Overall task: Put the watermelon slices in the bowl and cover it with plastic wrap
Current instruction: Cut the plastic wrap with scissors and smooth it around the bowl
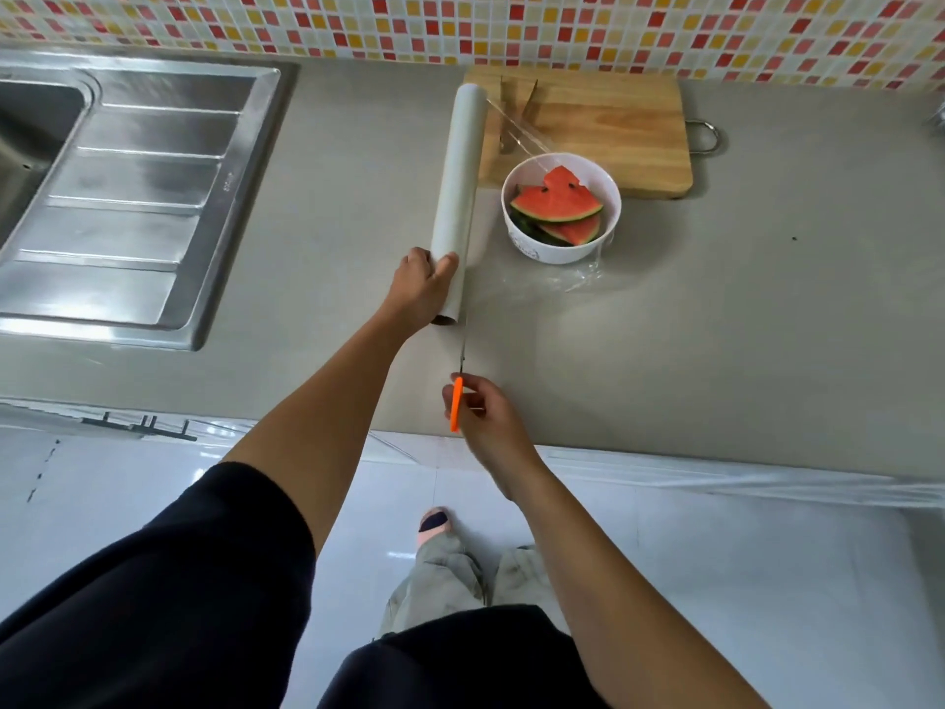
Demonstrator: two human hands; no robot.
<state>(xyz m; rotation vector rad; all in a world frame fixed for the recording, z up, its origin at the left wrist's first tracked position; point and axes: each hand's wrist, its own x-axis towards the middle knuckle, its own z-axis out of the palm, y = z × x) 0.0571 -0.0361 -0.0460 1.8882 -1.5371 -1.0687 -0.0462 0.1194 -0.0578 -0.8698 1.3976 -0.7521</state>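
Note:
A white bowl (561, 248) on the grey counter holds several watermelon slices (560, 201). A sheet of clear plastic wrap (583, 278) is stretched from the roll over the bowl and down onto the counter. The long roll of plastic wrap (460, 161) lies left of the bowl, and my left hand (422, 286) grips its near end. My right hand (480, 406) holds orange-handled scissors (456, 401), whose blades point up toward the near end of the roll at the film's edge.
A wooden cutting board (613, 125) lies behind the bowl against the tiled wall. A steel sink with drainboard (128, 197) fills the counter's left side. The counter's front edge (716, 468) carries a strip of plastic film.

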